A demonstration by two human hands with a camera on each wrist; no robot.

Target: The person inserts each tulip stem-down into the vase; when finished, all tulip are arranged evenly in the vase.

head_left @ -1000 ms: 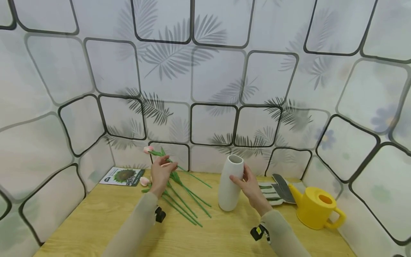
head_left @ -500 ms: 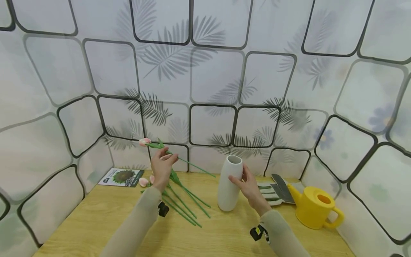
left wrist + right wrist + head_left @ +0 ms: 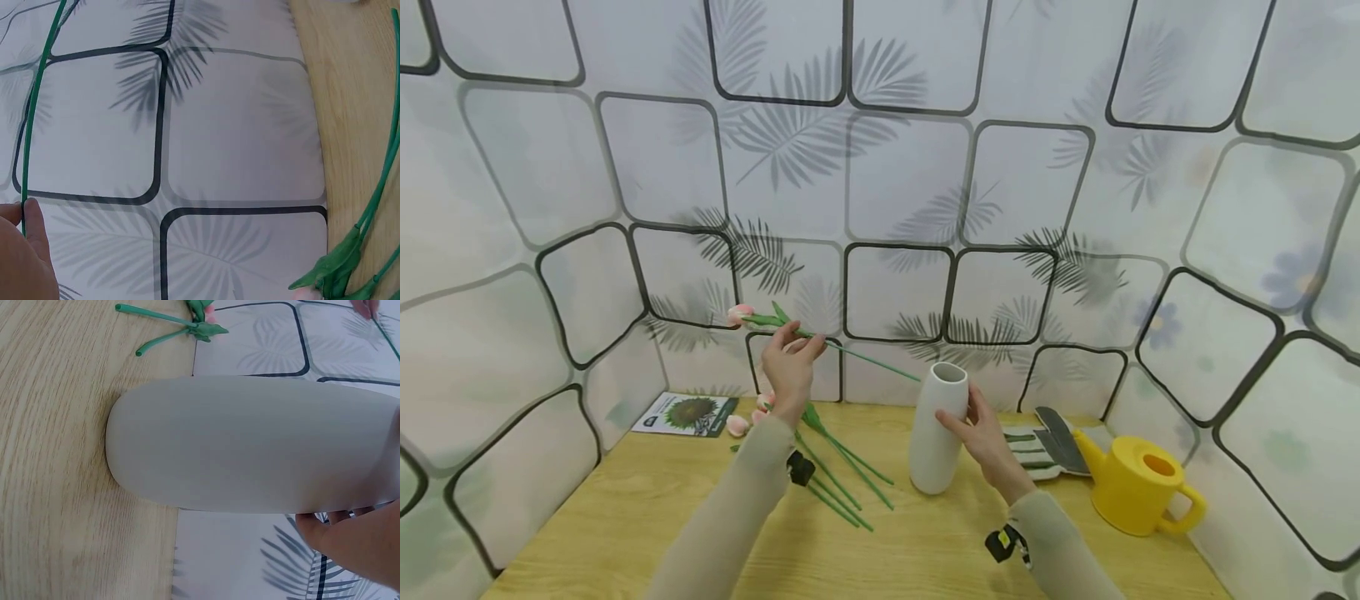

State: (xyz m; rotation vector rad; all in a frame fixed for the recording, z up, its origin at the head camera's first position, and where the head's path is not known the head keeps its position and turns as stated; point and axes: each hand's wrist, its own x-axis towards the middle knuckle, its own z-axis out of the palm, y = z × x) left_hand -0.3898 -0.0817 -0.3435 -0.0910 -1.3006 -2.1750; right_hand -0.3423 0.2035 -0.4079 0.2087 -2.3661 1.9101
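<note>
My left hand [image 3: 790, 367] pinches the green stem of a pink tulip [image 3: 880, 363] above the table. The bloom points left, and the stem's tip reaches right, close to the vase's mouth. In the left wrist view the stem [image 3: 35, 100] runs up from between thumb and finger. A tall white vase [image 3: 934, 442] stands upright, gripped on its right side by my right hand [image 3: 992, 442]. The right wrist view has the vase [image 3: 250, 444] filling its middle, with the fingers partly hidden. More tulips [image 3: 850, 458] lie on the table below my left hand.
At the right stands a yellow watering can [image 3: 1138, 483]. Beside it lie striped gloves [image 3: 1030, 450] with a dark grey trowel blade [image 3: 1063, 442] over them. A seed packet [image 3: 685, 413] with a flower picture lies at the back left. Patterned walls enclose the wooden table [image 3: 925, 558].
My left hand has lifted the tulip higher and shifted right, bringing the stem's tip near the vase's mouth. The right hand and the vase have stayed in place.
</note>
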